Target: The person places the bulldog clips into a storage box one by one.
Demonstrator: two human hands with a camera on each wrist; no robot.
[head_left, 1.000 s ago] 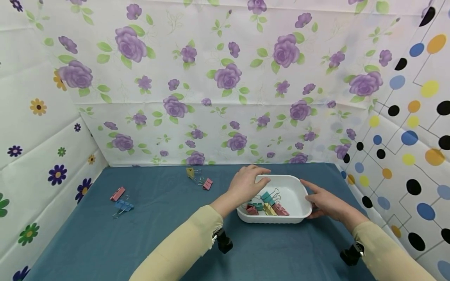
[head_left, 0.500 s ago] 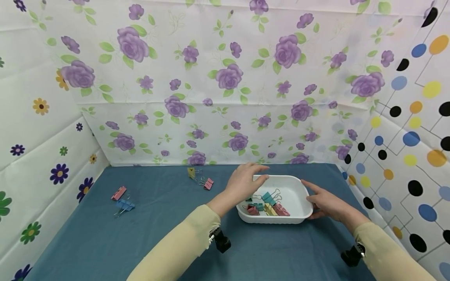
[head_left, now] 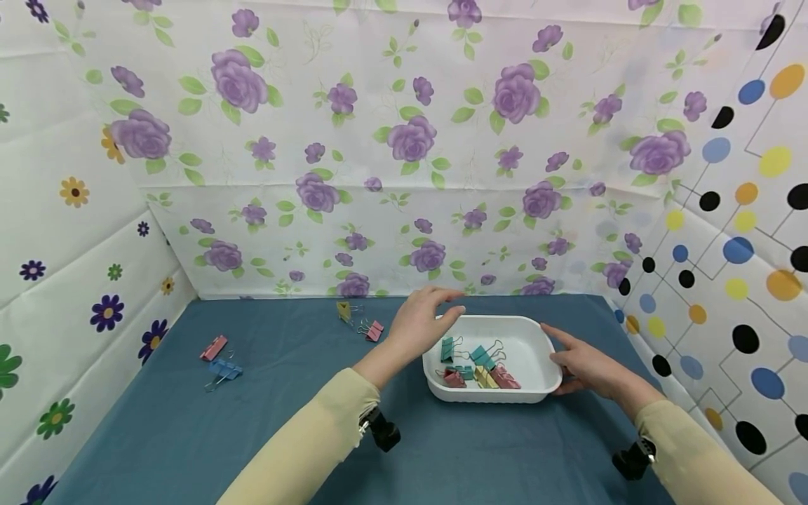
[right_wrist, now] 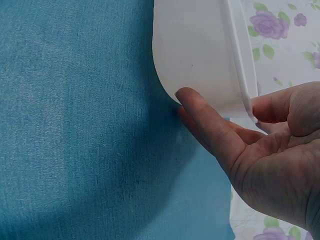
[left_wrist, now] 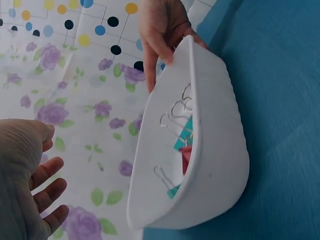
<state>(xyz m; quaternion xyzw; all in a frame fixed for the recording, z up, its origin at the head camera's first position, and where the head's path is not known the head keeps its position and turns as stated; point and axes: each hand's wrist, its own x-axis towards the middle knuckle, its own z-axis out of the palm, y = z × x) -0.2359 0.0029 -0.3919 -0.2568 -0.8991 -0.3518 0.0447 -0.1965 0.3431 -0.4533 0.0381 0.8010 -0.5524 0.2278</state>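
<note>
A white plastic tray (head_left: 527, 354) stands on the blue cloth, with several binder clips in its left half. Among them are a teal binder clip (head_left: 447, 349), a yellow binder clip (head_left: 485, 377) and a pink binder clip (head_left: 505, 377). My left hand (head_left: 416, 319) hovers by the tray's far left corner, fingers loosely extended and nothing in them. At the opposite end, my right hand (head_left: 587, 365) holds the tray; in the right wrist view its fingers (right_wrist: 200, 107) lie against the outer wall and reach the rim.
On the cloth (head_left: 303, 421) at far left lie a pink binder clip (head_left: 213, 348) and a blue binder clip (head_left: 224, 369). Near the back edge are a yellow binder clip (head_left: 344, 311) and another pink clip (head_left: 374, 331). Patterned sheets surround the table.
My left hand has drawn back leftward from over the tray, uncovering the teal clip in its left corner. The right hand and tray have stayed put.
</note>
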